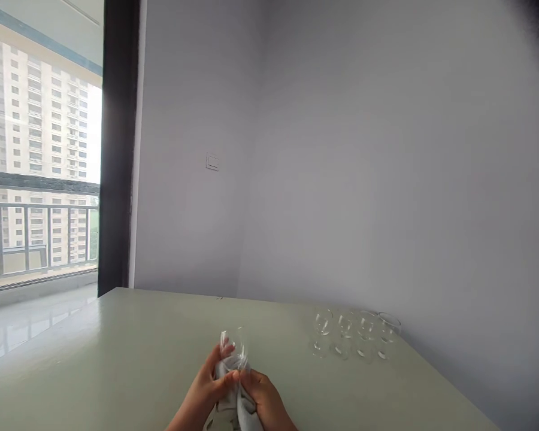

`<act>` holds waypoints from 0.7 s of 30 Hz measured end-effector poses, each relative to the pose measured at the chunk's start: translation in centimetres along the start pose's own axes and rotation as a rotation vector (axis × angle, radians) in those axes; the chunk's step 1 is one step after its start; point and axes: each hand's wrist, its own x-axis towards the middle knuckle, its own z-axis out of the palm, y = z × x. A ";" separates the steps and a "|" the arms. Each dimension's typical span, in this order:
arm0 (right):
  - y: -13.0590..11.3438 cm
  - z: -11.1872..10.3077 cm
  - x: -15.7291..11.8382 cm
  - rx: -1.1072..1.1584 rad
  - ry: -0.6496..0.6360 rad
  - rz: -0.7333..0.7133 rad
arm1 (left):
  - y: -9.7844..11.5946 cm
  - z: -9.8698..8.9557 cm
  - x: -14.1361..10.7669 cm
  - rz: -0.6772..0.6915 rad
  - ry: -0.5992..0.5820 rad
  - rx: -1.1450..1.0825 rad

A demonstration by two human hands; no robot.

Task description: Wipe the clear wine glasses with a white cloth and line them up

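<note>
My left hand (212, 374) is closed around the bowl of a clear wine glass (241, 342), its rim pointing up. A light grey cloth (247, 413) is bunched around the lower part of the glass and hangs down between my hands. My right hand (261, 392) grips the cloth just below the bowl, with the fingers curled in. The stem and foot of this glass are hidden by the cloth and my fingers. Both hands are above the near middle of the pale table (130, 359).
Several clear stemmed glasses (322, 324) stand upright, close together, at the table's right side near the wall (323, 179). A small dark mark (220, 298) shows at the far table edge. To the left are a dark door frame (119, 149) and a balcony railing (36, 206).
</note>
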 end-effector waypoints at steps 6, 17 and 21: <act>-0.5 0.0 -0.1 -0.113 -0.048 0.039 | 0.6 0.3 -0.5 -0.203 -0.170 -0.178; -0.4 -2.2 0.3 -0.827 0.370 -0.223 | 1.7 -1.8 0.6 -0.184 0.083 -0.067; 1.9 -0.6 0.3 -1.304 0.102 -0.707 | 2.3 -1.3 0.0 -0.214 0.039 -0.189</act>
